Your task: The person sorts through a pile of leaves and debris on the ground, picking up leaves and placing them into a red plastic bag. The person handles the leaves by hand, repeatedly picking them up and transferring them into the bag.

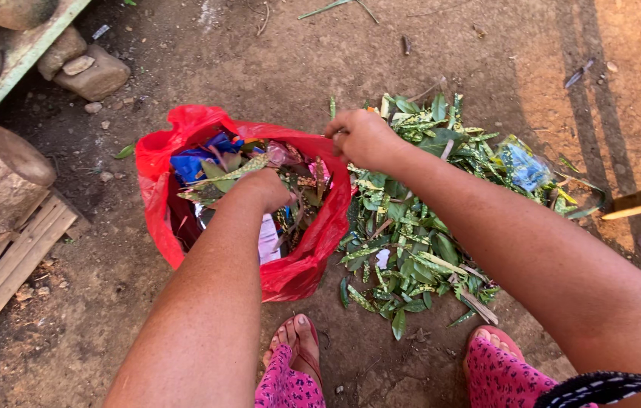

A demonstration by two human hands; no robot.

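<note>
Left hand (264, 189) is pushing down inside the crinkly red plastic bag (162, 162), fingers buried, grip unclear. Right hand (362, 136) is pinching the rim at 3 o'clock, glossy speckled leaves (411, 249) beyond.

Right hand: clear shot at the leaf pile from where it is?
Probably yes. The right hand grips the red bag rim right beside the leaf pile, nothing between them; it would have to let go of the rim first.

Both bare forearms extend forward and down from the lower frame edge. Left hand (266, 189): wrist bent, palm down, fingers curled and pushed downward, tips hidden from view. Right hand (363, 138): reaches across toward the left, closed in a loose fist, fingers pinched together, knuckles up. Hands near each other, not touching.
</note>
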